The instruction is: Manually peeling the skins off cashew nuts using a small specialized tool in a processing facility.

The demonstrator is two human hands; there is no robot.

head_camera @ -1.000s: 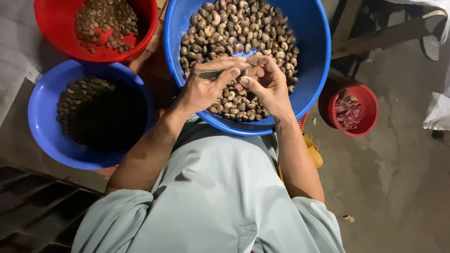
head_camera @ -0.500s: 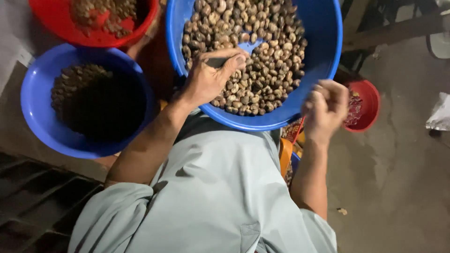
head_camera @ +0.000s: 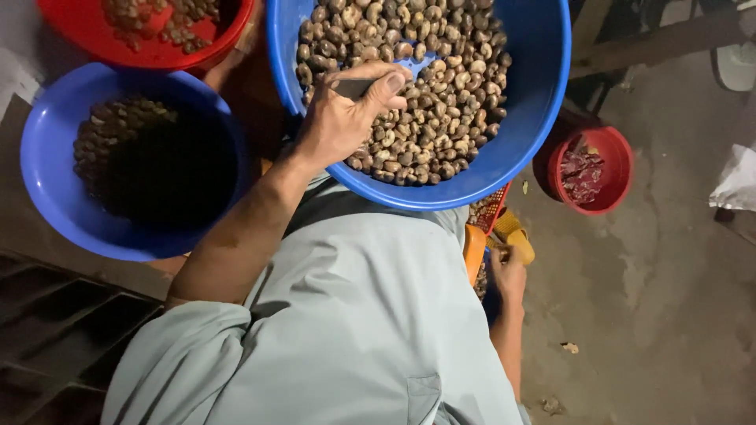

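Note:
My left hand [head_camera: 342,118] rests over a big blue basin [head_camera: 543,102] heaped with brown unpeeled nuts [head_camera: 441,86]. Its thumb and fingers pinch a small dark metal tool [head_camera: 352,86]. My right hand [head_camera: 508,274] is down at my right side, below the basin's rim. It is beside an orange basket [head_camera: 475,250] and a yellow object [head_camera: 517,234]. The fingers are curled, and what they hold, if anything, is hidden. My grey shirt fills the lower middle of the view.
A second blue basin [head_camera: 47,157] with darker nuts sits at the left. A red basin [head_camera: 157,51] with nuts is at the top left. A small red bucket [head_camera: 614,169] of reddish scraps stands on the concrete floor at the right. A dark grate lies at the lower left.
My right hand left the left hand over the big basin, swung right toward the small red bucket, then dropped beside the orange basket. The left hand stayed over the nuts.

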